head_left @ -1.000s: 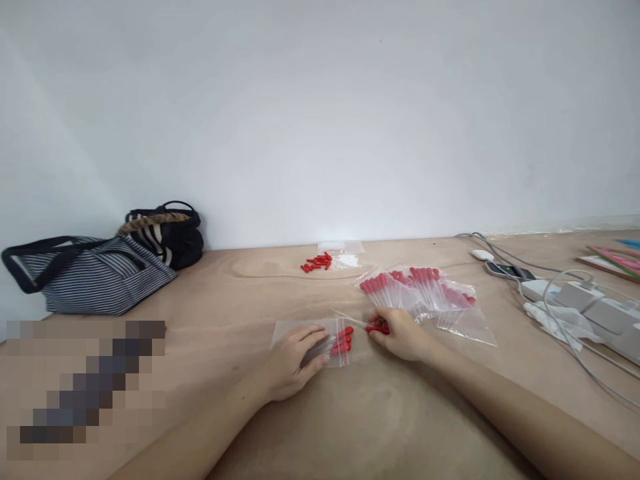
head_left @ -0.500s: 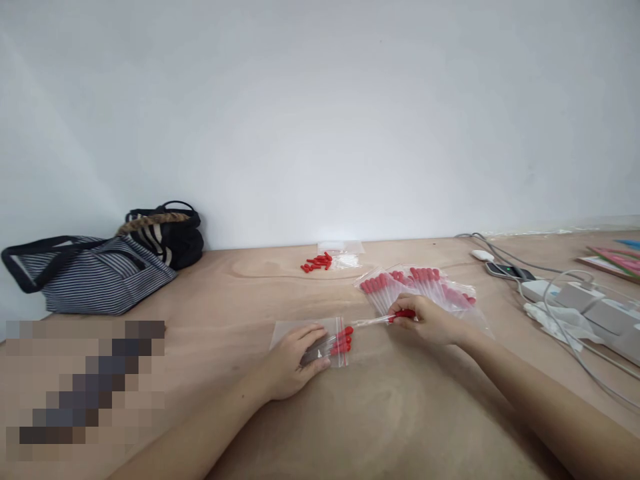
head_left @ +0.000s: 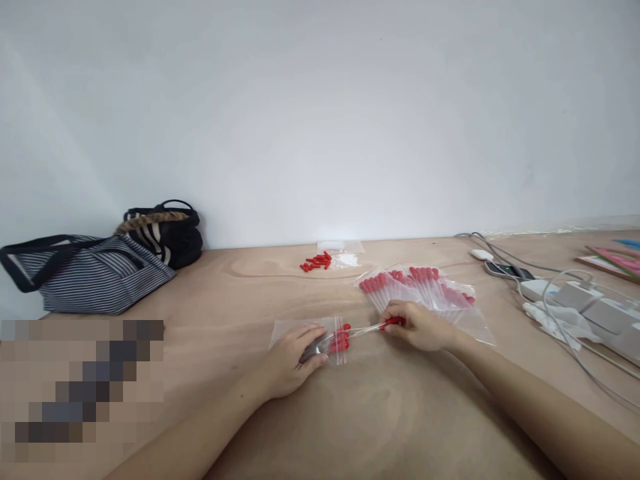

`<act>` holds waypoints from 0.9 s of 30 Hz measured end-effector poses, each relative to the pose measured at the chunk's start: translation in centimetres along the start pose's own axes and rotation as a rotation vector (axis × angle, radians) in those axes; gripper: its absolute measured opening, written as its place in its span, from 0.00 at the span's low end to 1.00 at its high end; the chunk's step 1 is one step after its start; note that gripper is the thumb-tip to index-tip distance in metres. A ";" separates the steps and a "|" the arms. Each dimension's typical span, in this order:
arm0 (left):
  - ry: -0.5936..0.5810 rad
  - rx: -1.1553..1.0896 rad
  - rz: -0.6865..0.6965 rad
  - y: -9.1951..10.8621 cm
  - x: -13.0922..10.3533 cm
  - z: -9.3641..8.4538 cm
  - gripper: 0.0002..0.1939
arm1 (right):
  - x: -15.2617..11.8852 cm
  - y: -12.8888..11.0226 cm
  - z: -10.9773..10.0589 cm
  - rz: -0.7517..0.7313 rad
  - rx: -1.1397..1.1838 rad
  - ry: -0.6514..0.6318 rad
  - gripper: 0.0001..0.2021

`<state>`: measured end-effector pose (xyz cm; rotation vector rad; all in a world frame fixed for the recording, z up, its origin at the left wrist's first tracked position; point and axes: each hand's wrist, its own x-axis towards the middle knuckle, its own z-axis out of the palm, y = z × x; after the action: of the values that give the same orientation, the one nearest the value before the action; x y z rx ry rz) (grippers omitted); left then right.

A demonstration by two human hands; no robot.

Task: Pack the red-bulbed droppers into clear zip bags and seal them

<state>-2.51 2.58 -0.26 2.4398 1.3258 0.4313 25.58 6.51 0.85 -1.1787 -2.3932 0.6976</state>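
On the wooden table, my left hand (head_left: 299,352) holds down a clear zip bag (head_left: 287,327), its fingers and thumb on either side of the contents. Inside the bag lie several thin clear tubes with red ends (head_left: 340,340) near the red zip line at the bag's mouth. To the right, my right hand (head_left: 417,325) pinches the red ends of some thin clear red-ended tubes (head_left: 367,329). Their clear tips point left and reach the bag's mouth. Just behind the right hand, several filled bags of red-ended tubes (head_left: 425,277) lie fanned out and overlapping.
Loose red pieces (head_left: 316,261) and clear bags (head_left: 345,250) lie by the wall. A striped bag (head_left: 95,277) and a black bag (head_left: 175,233) sit far left. Right are cables, a black device (head_left: 507,270), crumpled tissue (head_left: 557,321) and a white power strip (head_left: 580,300).
My right hand has moved left and slightly down, bringing the pinched tubes' tips to the bag's mouth. The left hand has stayed on the bag.
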 end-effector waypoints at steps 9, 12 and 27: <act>0.008 0.041 -0.035 0.1 0.0 0.0 0.23 | 0.7 -1.0 2.0 -0.180 -0.110 0.110 0.10; 0.020 0.057 -0.015 0.2 -0.1 0.1 0.23 | 1.3 -1.0 2.6 -0.235 -0.127 0.142 0.11; 0.038 0.086 0.047 0.4 0.0 -0.2 0.22 | 1.4 -1.5 4.2 -0.112 0.159 0.176 0.22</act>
<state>-2.32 2.42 0.05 2.5492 1.3307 0.4426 21.63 5.75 -1.49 -0.9899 -2.1954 0.7022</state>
